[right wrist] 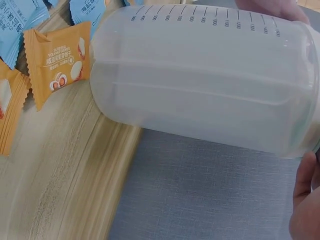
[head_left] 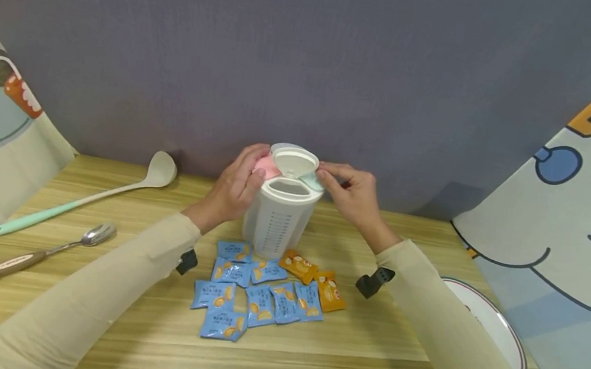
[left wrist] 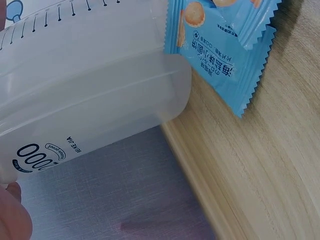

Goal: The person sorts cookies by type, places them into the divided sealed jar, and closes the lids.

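Note:
A tall translucent storage canister (head_left: 276,230) with measuring marks stands upright at the back of the table. Its white lid has a raised white flap (head_left: 295,163) above an oval opening, plus a pink flap (head_left: 267,167) on the left and a pale green flap (head_left: 312,180) on the right. My left hand (head_left: 233,185) grips the lid's left side, thumb near the pink flap. On the other side, my right hand (head_left: 354,195) pinches the lid's edge by the green flap. Several blue snack packets (head_left: 261,305) and two orange packets (head_left: 330,292) lie in front of the canister.
At the left lie a ladle (head_left: 160,170) with a green handle and a metal spoon (head_left: 95,235) with a brown handle. A white plate (head_left: 500,338) sits at the right, partly behind my forearm. A grey panel (head_left: 307,61) rises behind the table (head_left: 152,337).

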`<move>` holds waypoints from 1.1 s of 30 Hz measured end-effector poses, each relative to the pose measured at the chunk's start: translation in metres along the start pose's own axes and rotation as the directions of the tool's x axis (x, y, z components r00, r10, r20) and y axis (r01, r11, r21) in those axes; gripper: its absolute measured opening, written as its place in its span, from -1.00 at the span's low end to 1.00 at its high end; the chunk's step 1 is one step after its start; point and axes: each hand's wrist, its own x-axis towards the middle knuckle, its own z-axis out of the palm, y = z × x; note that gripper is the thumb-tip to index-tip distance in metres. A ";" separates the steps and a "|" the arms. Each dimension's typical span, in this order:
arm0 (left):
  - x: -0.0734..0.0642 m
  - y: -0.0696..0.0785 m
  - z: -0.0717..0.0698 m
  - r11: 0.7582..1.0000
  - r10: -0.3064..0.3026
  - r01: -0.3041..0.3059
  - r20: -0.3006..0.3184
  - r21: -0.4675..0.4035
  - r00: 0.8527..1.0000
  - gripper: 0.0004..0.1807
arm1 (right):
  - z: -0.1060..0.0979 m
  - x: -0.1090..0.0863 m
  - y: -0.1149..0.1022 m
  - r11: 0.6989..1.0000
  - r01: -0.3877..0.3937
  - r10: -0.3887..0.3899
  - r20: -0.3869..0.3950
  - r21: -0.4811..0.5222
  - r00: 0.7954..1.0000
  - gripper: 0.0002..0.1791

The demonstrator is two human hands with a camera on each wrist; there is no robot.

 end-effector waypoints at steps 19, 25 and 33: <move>0.001 0.001 -0.001 1.000 -0.010 0.010 0.026 0.011 1.000 -0.49 | -0.013 -0.022 0.004 0.987 0.114 -0.130 -0.153 -0.110 0.980 -0.69; 0.002 0.000 -0.002 1.000 0.005 -0.005 0.010 0.018 1.000 -0.49 | -0.030 -0.051 0.021 0.992 0.028 -0.034 -0.050 -0.125 0.998 -0.73; 0.002 0.001 -0.002 1.000 0.003 -0.003 0.033 0.027 0.999 -0.46 | -0.045 -0.099 0.062 0.947 -0.270 0.309 0.265 -0.176 0.913 -0.71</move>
